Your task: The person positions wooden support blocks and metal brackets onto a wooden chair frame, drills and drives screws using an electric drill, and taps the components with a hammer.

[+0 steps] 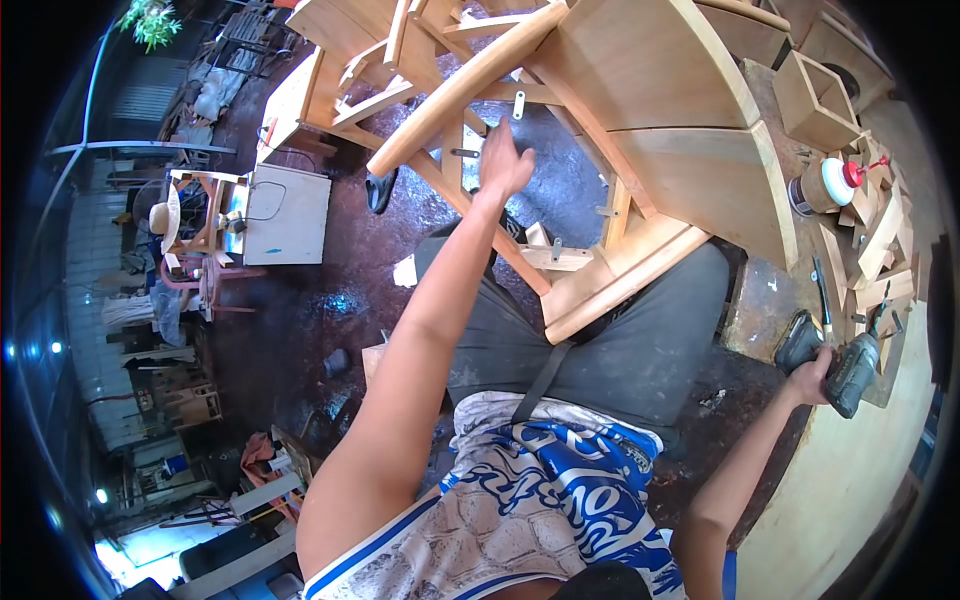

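Observation:
A wooden furniture frame (pixel 470 85) with broad, pale panels (pixel 640 75) leans across my thighs, one rail (pixel 625 285) resting over my lap. My left hand (pixel 507 165) reaches inside the frame with its fingers stretched out and the thumb apart. Just beyond its fingertips is a small metal bracket (pixel 519 105); whether they touch, I cannot tell. Other brackets show on the inner rails, one (pixel 557 248) at the lower corner. Far to the right, my right hand (pixel 808 378) is closed around the handle of a cordless drill (pixel 853 378), which lies at the workbench edge.
On the right bench (pixel 850 480) are wood offcuts (pixel 880 240), a white bottle with a red cap (pixel 838 182) and an open wooden box (pixel 815 100). A white-topped table (pixel 288 215) stands left, beside a straw hat (pixel 165 215). A black sandal (pixel 379 192) lies on the floor.

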A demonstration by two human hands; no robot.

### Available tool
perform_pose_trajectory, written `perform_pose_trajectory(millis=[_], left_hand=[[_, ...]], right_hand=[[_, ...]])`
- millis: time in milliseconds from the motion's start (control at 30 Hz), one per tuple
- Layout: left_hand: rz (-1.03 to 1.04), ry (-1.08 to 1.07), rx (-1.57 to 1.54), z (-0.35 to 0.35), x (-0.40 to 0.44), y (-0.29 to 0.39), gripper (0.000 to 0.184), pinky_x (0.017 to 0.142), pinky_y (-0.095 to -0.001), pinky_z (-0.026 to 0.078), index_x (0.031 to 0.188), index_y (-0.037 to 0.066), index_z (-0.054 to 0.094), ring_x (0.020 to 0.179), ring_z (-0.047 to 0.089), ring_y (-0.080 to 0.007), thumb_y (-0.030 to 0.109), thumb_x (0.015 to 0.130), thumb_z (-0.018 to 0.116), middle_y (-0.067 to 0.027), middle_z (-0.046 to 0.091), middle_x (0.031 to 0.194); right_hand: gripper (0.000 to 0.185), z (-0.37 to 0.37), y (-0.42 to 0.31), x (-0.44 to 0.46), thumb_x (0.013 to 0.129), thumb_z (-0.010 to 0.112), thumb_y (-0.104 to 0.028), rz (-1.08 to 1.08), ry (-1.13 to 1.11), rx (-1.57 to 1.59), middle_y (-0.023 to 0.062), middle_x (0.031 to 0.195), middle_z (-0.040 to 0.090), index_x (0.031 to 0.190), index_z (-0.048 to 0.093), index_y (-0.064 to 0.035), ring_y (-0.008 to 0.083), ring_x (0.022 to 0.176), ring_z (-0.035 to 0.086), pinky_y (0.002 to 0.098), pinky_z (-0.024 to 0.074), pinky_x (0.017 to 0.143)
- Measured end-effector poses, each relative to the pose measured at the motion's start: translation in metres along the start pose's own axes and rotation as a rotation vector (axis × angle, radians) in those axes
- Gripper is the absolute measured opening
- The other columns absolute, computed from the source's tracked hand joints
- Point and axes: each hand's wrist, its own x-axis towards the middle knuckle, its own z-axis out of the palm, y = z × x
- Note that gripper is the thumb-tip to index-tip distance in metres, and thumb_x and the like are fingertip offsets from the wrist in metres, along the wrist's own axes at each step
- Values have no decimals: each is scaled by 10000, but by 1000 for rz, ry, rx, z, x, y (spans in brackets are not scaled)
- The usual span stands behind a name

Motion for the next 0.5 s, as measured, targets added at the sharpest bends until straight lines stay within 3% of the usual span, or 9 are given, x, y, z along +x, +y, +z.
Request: perform_pose_trajectory(millis=[33,67,133,167,233,333,367,433,500], left_hand=[[-224,-70,-295,10,9,4,743,1190,-441,308,1498,-28,398,1351,498,-385,206,838,646,-207,558,1430],[-229,-70,-296,15,17,2,743,1190,-441,308,1498,-28,398,1351,498,-385,206,838,646,-207,558,1430],[-265,-92,-837,25,19,-2,758,1185,-348,287,1569,-38,258,1453,404,-289,93,897,585,-231,415,1565],[-285,-70,-894,29,14,-8,723,1165,-333,324,1568,-37,258,1449,410,-255,48,919,563,-200,423,1568],[-270,-91,-899,26,-1,-14,678,1133,-337,377,1549,-21,321,1396,485,-258,94,934,581,-198,478,1528],[-74,-304,-488,28,-45,-22,460,1065,-353,459,1392,44,584,1274,605,-253,163,949,612,-155,643,1364],[-17,-478,-285,26,-60,-21,414,1068,-376,463,1345,99,637,1248,621,-301,213,947,621,-148,656,1338],[124,-651,-66,28,-91,-17,401,1033,-440,490,1306,177,675,1165,639,-373,326,939,611,-164,679,1271],[105,-738,-63,41,-109,-24,426,1000,-443,508,1304,196,683,1146,652,-354,336,903,646,-153,697,1237]], right_hand=[[213,0,0,0,708,785,-76,-22,2,-16,129,892,728,865,709,46,269,746,666,400,553,740],[213,0,5,1,708,785,-76,-25,-3,-17,129,892,728,865,709,46,269,746,666,400,553,740],[212,-3,13,3,699,788,-67,82,-42,-8,117,867,722,854,700,48,263,745,663,400,554,738],[212,-5,18,5,699,788,-67,77,-48,-17,117,867,722,854,700,48,263,745,663,400,554,738],[202,0,9,1,691,788,-60,21,13,47,110,851,721,833,698,50,262,730,662,399,555,727],[168,-2,14,3,692,779,-63,39,-20,31,103,832,717,782,689,47,248,708,652,395,544,711],[158,-3,19,4,694,774,-62,8,-29,-28,99,822,714,769,685,45,240,698,647,393,538,700],[149,-4,19,3,697,768,-61,28,-46,-41,94,809,710,760,681,43,235,692,641,390,533,696],[142,-4,12,4,700,762,-60,40,-61,-57,89,796,705,752,677,41,230,687,636,388,527,692]])
